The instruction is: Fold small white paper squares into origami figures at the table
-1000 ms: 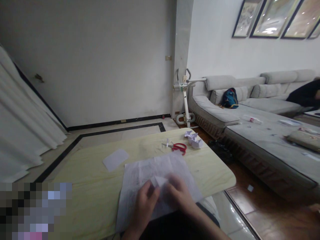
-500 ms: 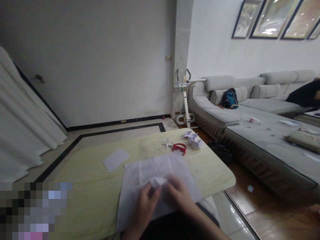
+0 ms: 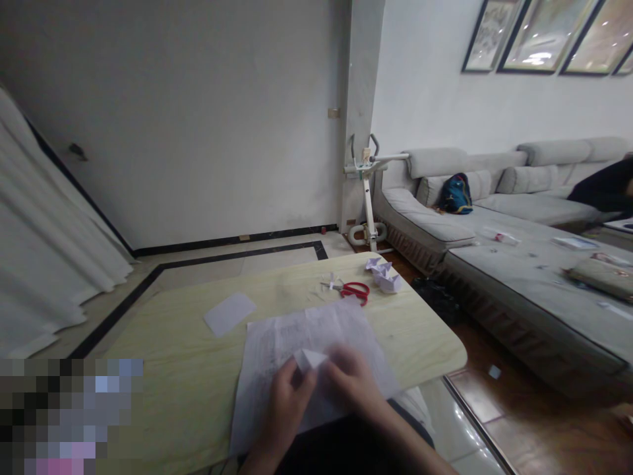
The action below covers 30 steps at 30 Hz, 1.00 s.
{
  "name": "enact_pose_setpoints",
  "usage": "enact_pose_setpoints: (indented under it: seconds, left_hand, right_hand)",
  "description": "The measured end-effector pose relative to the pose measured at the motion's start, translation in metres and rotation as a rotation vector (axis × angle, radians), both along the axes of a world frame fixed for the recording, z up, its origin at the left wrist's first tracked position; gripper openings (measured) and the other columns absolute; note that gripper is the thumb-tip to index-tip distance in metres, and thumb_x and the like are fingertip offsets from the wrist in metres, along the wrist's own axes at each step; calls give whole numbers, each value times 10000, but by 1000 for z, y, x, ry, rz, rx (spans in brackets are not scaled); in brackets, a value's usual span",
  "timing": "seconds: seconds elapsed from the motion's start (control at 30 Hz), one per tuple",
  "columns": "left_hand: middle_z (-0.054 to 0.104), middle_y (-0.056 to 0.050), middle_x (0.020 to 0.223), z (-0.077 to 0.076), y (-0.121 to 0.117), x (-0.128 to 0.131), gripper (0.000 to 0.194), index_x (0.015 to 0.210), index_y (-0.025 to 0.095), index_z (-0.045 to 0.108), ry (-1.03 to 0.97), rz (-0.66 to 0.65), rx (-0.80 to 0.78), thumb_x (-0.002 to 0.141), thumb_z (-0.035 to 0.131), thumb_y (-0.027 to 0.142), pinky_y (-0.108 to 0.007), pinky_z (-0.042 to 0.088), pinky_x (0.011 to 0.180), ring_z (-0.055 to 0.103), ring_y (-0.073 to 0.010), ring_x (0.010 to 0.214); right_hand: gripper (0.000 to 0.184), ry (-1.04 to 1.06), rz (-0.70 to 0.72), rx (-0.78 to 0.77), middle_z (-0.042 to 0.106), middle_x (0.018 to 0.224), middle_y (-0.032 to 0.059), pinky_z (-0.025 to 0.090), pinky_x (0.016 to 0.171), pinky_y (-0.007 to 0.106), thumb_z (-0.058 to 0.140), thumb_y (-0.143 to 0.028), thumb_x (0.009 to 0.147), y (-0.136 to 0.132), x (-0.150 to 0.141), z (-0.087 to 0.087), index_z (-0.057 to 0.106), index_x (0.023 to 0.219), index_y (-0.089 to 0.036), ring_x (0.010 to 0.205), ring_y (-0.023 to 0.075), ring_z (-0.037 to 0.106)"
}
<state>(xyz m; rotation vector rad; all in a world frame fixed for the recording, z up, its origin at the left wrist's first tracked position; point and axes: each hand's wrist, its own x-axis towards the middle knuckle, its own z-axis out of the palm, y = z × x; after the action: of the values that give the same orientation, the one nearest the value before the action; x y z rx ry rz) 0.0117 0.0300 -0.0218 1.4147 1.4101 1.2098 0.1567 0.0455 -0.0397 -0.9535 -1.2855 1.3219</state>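
Observation:
A small folded white paper (image 3: 310, 359) is pinched between the thumb and fingers of my left hand (image 3: 290, 394). My right hand (image 3: 353, 377) is closed at the paper's right side, its fingers partly blurred. Both hands are above a large printed sheet (image 3: 277, 340) that lies over the table's near edge. Beyond the sheet lie red-handled scissors (image 3: 355, 291), with thin paper scraps by the blades. Several folded paper pieces (image 3: 386, 280) stand to the right of the scissors. A blank white paper piece (image 3: 230, 313) lies to the left.
The pale yellow table (image 3: 168, 343) has a rounded right corner. A grey sofa (image 3: 524, 264) with a blue backpack (image 3: 455, 194) stands to the right, and a person in dark clothing (image 3: 606, 188) is at its far end. White exercise equipment (image 3: 366, 198) stands behind the table.
The folded paper has tilted slightly between my fingers and shifted a little left. Both hands stay in nearly the same place. The view has shifted very slightly.

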Motion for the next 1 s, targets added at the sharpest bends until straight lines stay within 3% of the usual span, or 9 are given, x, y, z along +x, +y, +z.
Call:
enact_pose_setpoints:
  seconds: [0.2,0.67,1.0]
  left_hand:
    - [787,-83,805,5,-1,1,303,844,168,715,24,-30,-29,777,597,438,-348,581,724,736,-303,841]
    - [786,-91,805,-10,2,0,299,837,172,709,92,26,13,791,588,441,-348,584,704,741,-293,797]
    - [769,-89,813,-10,-4,-1,284,835,184,692,183,26,128,861,545,425,-330,568,710,729,-270,814]
  right_hand:
    - [232,-2,-25,-5,558,629,-17,391,525,246,631,-393,796,0,-1,6,601,756,-166,562,131,501]
    - [149,-60,-70,23,559,617,-18,404,533,249,605,-307,765,3,-2,9,605,714,-166,564,136,510]
    - [140,-145,-133,59,562,638,-8,413,562,256,571,-283,780,0,-5,11,600,708,-167,607,146,511]
